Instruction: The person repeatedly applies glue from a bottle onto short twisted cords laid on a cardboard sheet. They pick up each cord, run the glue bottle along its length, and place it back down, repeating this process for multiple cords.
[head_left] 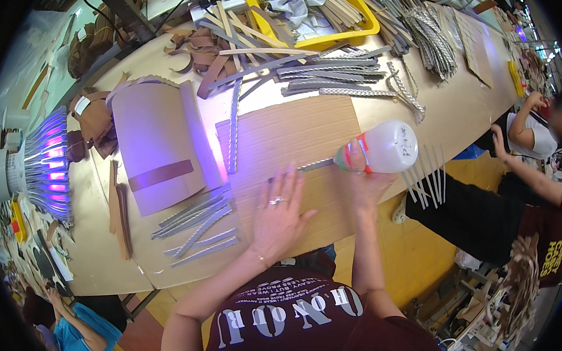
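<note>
My right hand point(366, 184) grips a white plastic squeeze bottle point(392, 148) with red and green at its narrower end. That end points left and down over a thin braided silver-and-grey strip point(316, 165). My left hand point(277, 215) lies flat on the brown cardboard sheet point(291, 126), fingers stretched, with the strip's left part by its fingertips. Whether the bottle's tip touches the strip cannot be seen. Left of the cardboard lie several similar trimmed strips point(197, 231). Another braided strip point(234, 127) runs along the cardboard's left edge.
Beyond the cardboard lie bundled strips point(332, 72) and a yellow basket point(347, 41). To the left are a brown curved panel point(156, 135) and a purple-lit fixture point(52, 167). Pale strips point(426, 179) hang past the table edge near another person point(521, 212) at right.
</note>
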### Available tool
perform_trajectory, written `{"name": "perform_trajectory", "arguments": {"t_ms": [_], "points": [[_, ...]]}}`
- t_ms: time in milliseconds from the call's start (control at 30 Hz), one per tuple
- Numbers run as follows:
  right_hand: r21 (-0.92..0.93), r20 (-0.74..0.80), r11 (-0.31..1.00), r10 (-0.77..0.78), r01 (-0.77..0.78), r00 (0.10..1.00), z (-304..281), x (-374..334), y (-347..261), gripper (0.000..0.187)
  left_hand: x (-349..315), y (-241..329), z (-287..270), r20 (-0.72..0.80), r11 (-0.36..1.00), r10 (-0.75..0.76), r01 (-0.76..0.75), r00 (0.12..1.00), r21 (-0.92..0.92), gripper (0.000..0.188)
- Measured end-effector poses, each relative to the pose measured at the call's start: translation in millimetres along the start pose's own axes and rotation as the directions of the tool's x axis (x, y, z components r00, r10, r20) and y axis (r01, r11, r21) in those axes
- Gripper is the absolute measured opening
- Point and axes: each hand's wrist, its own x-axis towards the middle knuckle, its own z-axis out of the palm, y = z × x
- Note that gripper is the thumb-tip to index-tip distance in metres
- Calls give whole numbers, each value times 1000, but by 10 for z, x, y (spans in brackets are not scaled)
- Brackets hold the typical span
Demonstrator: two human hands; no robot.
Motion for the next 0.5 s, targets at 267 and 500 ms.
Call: {"name": "perform_trajectory", "arguments": {"t_ms": [267,500], "points": [[-32,19,997,-67,67,998,79,-68,-51,28,-203,-347,-37,-33,996,-63,61,997,-63,80],[138,216,990,-53,24,975,360,-391,-239,23,-213,-348,17,-49,997,-57,55,997,-49,79]]}}
